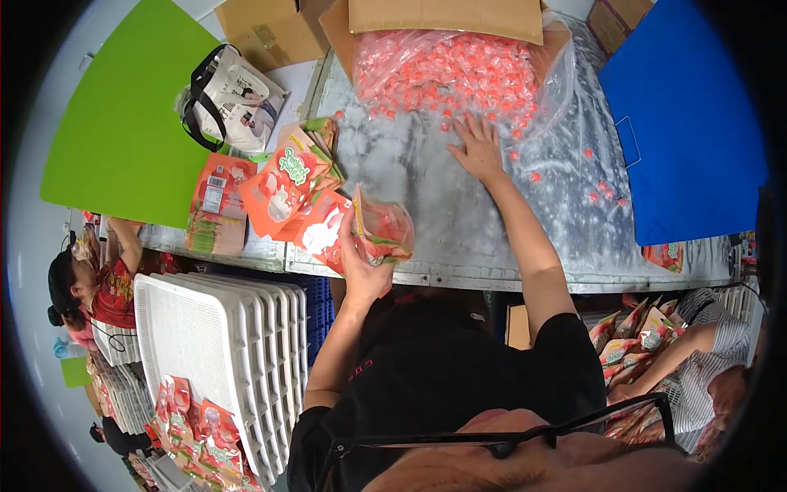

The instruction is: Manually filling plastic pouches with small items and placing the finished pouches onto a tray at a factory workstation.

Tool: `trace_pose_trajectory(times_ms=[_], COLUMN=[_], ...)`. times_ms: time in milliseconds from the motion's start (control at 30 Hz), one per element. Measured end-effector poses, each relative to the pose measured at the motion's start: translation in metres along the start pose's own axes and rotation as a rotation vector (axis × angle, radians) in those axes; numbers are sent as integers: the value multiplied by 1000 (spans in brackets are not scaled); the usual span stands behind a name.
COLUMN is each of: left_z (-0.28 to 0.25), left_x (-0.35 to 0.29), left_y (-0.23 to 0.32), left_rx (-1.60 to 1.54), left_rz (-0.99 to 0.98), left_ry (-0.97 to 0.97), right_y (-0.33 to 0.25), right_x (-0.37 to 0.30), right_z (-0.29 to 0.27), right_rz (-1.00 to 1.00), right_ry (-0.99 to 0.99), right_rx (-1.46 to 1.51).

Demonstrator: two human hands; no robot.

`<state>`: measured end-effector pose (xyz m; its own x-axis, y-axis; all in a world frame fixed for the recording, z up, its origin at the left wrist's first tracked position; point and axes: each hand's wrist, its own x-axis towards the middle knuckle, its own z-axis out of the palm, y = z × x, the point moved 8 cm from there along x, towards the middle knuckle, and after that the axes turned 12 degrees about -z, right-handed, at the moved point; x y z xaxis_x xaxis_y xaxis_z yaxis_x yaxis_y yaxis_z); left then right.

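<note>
we're filling: left hand (361,266) grips the open pouch (384,234), right hand (478,150) spread flat on loose candies (459,78), upper centre; next, scoop some in

Black short-sleeved shirt, bare forearms, dark-framed glasses at the lower edge of view.

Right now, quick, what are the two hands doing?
Left hand: closed around a clear pouch with pink candies inside.
Right hand: open, fingers spread flat on the table, at the loose pink candies.
</note>
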<state>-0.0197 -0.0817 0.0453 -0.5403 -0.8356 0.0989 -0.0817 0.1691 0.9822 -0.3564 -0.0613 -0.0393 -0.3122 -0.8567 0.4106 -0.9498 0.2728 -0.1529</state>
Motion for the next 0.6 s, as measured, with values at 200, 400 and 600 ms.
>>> trace_pose_trajectory(times_ms=[200, 400, 600], left_z=[-2, 0, -7], left_x=[-2, -4, -8], left_y=[-8, -17, -8], left_rx=[54, 27, 68], left_rz=[-2, -66, -56], left_ry=[4, -40, -26], right_y=[12, -20, 51], right_x=[-7, -58, -80], right_z=[28, 7, -54], right_rz=[44, -23, 225], right_ry=[-148, -72, 215], right_rx=[70, 127, 460])
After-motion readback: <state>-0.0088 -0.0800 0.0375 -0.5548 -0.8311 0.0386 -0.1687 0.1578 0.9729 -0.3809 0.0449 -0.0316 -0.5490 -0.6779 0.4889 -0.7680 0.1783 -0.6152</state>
